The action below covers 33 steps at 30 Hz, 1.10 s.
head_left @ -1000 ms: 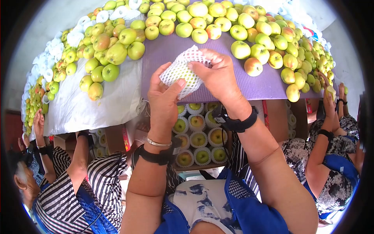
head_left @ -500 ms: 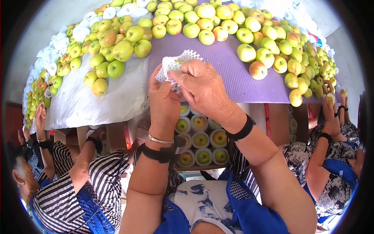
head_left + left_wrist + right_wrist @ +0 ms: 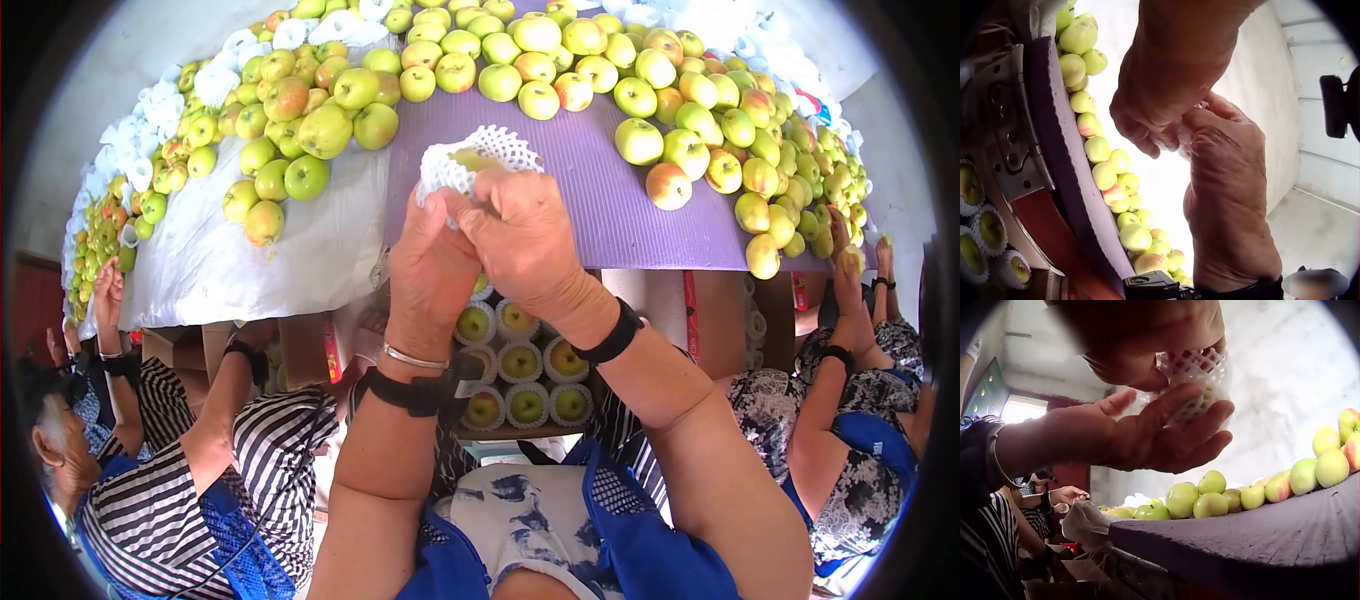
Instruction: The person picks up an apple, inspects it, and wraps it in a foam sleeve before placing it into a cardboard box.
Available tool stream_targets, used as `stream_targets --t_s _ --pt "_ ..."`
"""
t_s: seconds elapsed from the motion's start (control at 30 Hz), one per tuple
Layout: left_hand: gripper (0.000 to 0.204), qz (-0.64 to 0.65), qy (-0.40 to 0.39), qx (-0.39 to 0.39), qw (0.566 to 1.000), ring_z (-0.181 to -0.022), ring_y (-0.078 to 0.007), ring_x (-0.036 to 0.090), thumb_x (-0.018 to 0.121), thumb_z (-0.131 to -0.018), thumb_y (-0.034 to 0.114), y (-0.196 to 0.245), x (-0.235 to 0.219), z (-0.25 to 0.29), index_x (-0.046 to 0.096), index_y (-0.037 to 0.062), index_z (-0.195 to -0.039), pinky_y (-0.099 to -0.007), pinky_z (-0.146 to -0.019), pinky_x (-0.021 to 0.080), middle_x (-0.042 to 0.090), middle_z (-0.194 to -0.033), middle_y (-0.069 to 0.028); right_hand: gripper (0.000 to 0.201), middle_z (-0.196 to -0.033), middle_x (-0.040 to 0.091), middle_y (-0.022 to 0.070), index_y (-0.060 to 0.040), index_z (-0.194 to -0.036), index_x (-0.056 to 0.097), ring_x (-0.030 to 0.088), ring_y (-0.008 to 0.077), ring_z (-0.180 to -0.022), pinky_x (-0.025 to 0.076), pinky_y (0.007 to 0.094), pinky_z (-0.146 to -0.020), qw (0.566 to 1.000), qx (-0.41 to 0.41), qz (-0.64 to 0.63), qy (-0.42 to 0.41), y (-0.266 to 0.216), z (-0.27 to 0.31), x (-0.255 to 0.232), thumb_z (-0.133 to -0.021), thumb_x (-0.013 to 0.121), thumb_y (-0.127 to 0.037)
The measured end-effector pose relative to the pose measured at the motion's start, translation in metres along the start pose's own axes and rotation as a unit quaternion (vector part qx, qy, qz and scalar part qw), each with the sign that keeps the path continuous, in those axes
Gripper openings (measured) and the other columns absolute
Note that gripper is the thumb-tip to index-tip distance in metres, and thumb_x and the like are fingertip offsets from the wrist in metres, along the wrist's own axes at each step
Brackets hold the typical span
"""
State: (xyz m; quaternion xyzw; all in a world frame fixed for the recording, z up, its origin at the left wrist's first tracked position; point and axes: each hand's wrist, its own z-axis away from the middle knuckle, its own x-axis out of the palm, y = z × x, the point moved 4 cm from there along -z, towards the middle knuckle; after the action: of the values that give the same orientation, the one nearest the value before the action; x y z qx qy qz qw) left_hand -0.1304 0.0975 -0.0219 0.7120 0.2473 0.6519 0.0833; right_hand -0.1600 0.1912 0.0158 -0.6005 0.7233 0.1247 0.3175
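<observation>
Above the purple mat, my left hand [image 3: 430,265] cradles a green apple [image 3: 470,160] in a white foam net [image 3: 437,172]. Its thumb lies along the near side of the net. My right hand [image 3: 530,235] is close against it, pinching the net's edge with thumb and curled fingers. The net's far rim flares out past the knuckles, and the apple shows only in part. From the right wrist view, the left fingers [image 3: 1204,434] extend under the net, and the right hand [image 3: 1160,344] comes down over it.
Loose green and reddish apples [image 3: 540,98] are heaped along the back of the purple mat [image 3: 640,235]. White foam nets [image 3: 150,115] pile up behind them at left. Below the table edge, a box holds netted apples [image 3: 520,362]. People work on both sides, a striped sleeve [image 3: 155,515] at left.
My right hand has moved from the net's right side to its near edge, beside the left thumb. The net's far rim has spread wider, and the head view has shifted slightly.
</observation>
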Motion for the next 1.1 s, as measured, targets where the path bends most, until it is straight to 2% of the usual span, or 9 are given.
stream_targets --t_s 0.2,0.3,0.4,0.47,0.57,0.73,0.83,1.0,1.1 --pt "0.046 0.069 0.034 -0.015 0.997 -0.113 -0.028 0.048 0.04 -0.093 0.035 0.0 -0.013 -0.001 0.041 0.001 -0.124 -0.0415 -0.098 0.036 0.049 -0.122 -0.0133 0.014 -0.083 0.053 0.0061 -0.005 -0.078 0.062 0.053 0.0241 -0.079 0.039 0.0353 -0.071 0.981 0.007 -0.19 0.041 -0.004 0.001 -0.006 -0.066 0.068 -0.009" --pt "0.046 0.116 0.023 -0.007 0.993 -0.113 -0.0288 0.048 0.038 -0.094 0.036 -0.001 -0.015 -0.003 0.042 0.0013 -0.124 -0.0425 -0.099 0.036 0.049 -0.123 -0.0129 0.018 -0.087 0.054 0.0104 -0.0033 -0.08 0.059 0.053 0.0274 -0.08 0.041 0.0379 -0.074 0.945 0.147 -0.277 0.098 0.012 0.009 -0.002 -0.064 0.068 -0.004" --pt "0.046 0.122 0.015 -0.021 0.992 -0.115 -0.0289 0.047 0.035 -0.095 0.036 -0.004 -0.014 -0.003 0.042 0.0014 -0.125 -0.0434 -0.1 0.034 0.049 -0.125 -0.0126 0.022 -0.091 0.055 0.0143 -0.0027 -0.084 0.057 0.054 0.0296 -0.083 0.043 0.0383 -0.076 0.945 0.239 -0.171 0.143 0.021 0.006 -0.009 -0.066 0.068 -0.002" --pt "0.046 0.113 0.005 -0.026 0.993 -0.117 -0.0284 0.045 0.033 -0.096 0.035 -0.007 -0.013 -0.003 0.042 0.0015 -0.126 -0.0446 -0.102 0.032 0.048 -0.126 -0.0126 0.028 -0.094 0.054 0.0148 -0.003 -0.092 0.057 0.054 0.0295 -0.085 0.045 0.0358 -0.076 0.954 0.229 -0.128 0.145 0.019 -0.003 -0.017 -0.067 0.069 -0.004" --pt "0.048 0.026 -0.034 -0.006 0.999 -0.118 -0.0275 0.045 0.031 -0.096 0.037 -0.008 -0.005 -0.002 0.04 0.0008 -0.127 -0.0434 -0.102 0.032 0.048 -0.127 -0.0124 0.029 -0.092 0.056 0.0144 -0.0013 -0.096 0.059 0.055 0.028 -0.086 0.046 0.0337 -0.075 0.955 0.226 -0.152 0.113 0.023 -0.007 -0.02 -0.069 0.07 -0.007" --pt "0.049 -0.167 0.01 0.037 0.985 -0.119 -0.0245 0.044 0.034 -0.096 0.036 -0.015 0.003 -0.002 0.037 0.0004 -0.129 -0.0408 -0.103 0.033 0.046 -0.129 -0.0112 0.018 -0.079 0.059 0.012 0.001 -0.088 0.064 0.057 0.0231 -0.074 0.048 0.0302 -0.068 0.931 0.262 -0.233 0.105 0.038 0.0 -0.013 -0.075 0.068 -0.01" --pt "0.042 -0.159 0.029 0.039 0.986 -0.113 -0.022 0.049 0.038 -0.097 0.031 -0.019 0.008 0.001 0.039 -0.0004 -0.126 -0.0382 -0.098 0.038 0.049 -0.124 -0.0114 0.014 -0.073 0.061 0.0071 0.0012 -0.081 0.064 0.057 0.0158 -0.066 0.048 0.0272 -0.061 0.873 0.346 -0.324 0.117 0.047 0.003 -0.01 -0.08 0.066 -0.012" --pt "0.043 -0.123 0.022 0.005 0.992 -0.114 -0.023 0.048 0.036 -0.097 0.032 -0.02 0.01 0.002 0.04 -0.0006 -0.125 -0.0389 -0.099 0.037 0.049 -0.124 -0.0118 0.02 -0.071 0.06 0.0005 0.0 -0.074 0.061 0.051 0.0047 -0.062 0.044 0.0225 -0.054 0.659 0.474 -0.566 0.145 0.058 0.005 -0.005 -0.086 0.061 -0.016" --pt "0.05 -0.106 -0.004 -0.005 0.994 -0.121 -0.0259 0.043 0.032 -0.097 0.038 -0.019 0.003 0.002 0.037 0.0001 -0.129 -0.0417 -0.104 0.032 0.045 -0.13 -0.0117 0.022 -0.07 0.058 0.0006 -0.0003 -0.073 0.059 0.048 0.004 -0.062 0.041 0.0212 -0.053 0.619 0.509 -0.577 0.159 0.061 0.009 -0.001 -0.087 0.06 -0.017"
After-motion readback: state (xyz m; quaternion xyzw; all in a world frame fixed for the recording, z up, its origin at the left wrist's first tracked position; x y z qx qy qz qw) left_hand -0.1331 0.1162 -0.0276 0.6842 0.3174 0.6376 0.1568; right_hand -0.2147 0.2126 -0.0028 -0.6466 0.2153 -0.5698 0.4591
